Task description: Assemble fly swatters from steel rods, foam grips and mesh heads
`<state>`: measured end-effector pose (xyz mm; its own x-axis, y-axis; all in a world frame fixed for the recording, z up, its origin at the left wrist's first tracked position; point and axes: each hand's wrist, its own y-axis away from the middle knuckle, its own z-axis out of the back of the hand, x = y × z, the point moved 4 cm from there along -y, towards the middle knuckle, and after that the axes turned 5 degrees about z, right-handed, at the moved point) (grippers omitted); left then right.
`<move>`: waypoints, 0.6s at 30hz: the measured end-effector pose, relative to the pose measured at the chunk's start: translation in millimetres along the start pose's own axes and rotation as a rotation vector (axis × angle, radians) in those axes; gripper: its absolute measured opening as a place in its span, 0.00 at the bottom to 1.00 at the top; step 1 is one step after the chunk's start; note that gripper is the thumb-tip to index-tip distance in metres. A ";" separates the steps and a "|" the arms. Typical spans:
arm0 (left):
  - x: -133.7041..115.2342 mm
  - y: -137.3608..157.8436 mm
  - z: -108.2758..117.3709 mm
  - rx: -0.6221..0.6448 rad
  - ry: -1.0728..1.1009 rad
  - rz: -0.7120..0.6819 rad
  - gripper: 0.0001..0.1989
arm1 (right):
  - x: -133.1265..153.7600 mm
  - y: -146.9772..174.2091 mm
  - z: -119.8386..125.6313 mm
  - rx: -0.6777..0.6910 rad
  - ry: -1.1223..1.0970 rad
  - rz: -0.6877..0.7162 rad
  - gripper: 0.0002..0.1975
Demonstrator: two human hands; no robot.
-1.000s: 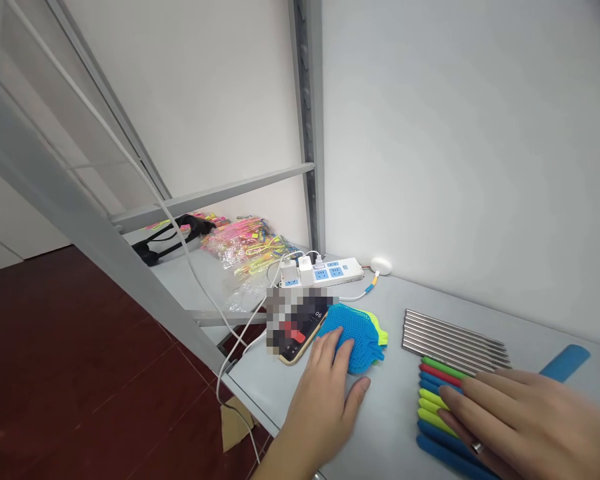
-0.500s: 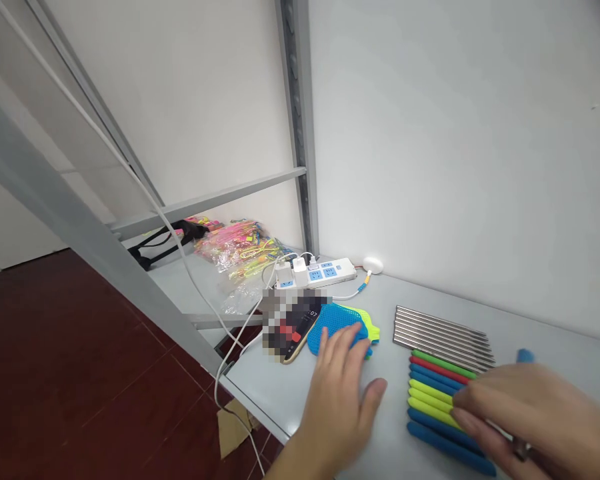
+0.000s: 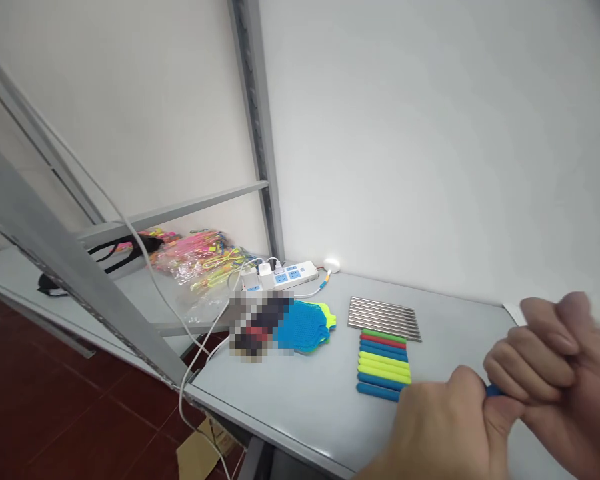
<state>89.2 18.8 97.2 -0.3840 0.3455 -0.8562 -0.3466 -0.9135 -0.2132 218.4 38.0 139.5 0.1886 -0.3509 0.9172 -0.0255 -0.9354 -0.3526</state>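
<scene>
My left hand (image 3: 445,427) and my right hand (image 3: 545,360) are both closed, fist against fist, at the lower right. A short bit of a blue handle sleeve (image 3: 493,391) shows between them; the fingers hide the rest. Left of my hands lies a row of coloured handle sleeves (image 3: 384,363) in green, red, blue and yellow. Behind the sleeves, thin metal rods (image 3: 384,319) lie side by side. Farther left is a small stack of blue and yellow perforated fly swatter heads (image 3: 303,327).
A phone (image 3: 257,327), partly blurred out, lies beside the swatter heads. Behind it are a white power strip (image 3: 280,275) with plugs and a round white device (image 3: 331,265). Bagged colourful items (image 3: 200,257) lie beyond the grey metal frame (image 3: 260,120). White cables hang over the table's left edge.
My left hand has left the swatter heads and moved right, closing beside my right hand. My right hand has risen away from the sleeve row. The view has shifted right.
</scene>
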 end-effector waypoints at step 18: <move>-35.8 28.4 -84.7 1.471 1.497 0.761 0.27 | 40.7 51.5 55.2 -0.505 -0.375 -0.131 0.18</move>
<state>165.6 -37.7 81.9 -0.2311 -0.9031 -0.3621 -0.9701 0.2425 0.0145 279.0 -22.0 148.4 0.5498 -0.2787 0.7874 -0.4205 -0.9069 -0.0274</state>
